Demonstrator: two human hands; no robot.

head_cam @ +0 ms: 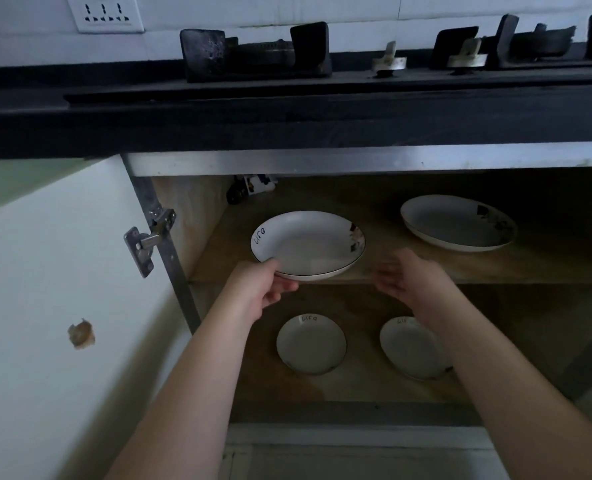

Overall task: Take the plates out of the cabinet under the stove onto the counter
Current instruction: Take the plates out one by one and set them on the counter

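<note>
A white plate with a dark rim and the word "Life" (308,244) sits at the front of the upper cabinet shelf (426,268). My left hand (263,285) grips its near-left rim, thumb on top. My right hand (408,275) hovers open just right of that plate, blurred, not touching it. A second, larger white plate (457,221) lies further back on the right of the same shelf. On the lower shelf lie two smaller white plates: one at the left (311,344), one at the right (412,348) partly hidden by my right forearm.
The black counter edge (287,119) runs above the cabinet, with gas stove burners (256,53) on top. The white cabinet door (62,289) stands open at the left on a metal hinge (149,240). A small dark object (249,188) sits at the shelf's back left.
</note>
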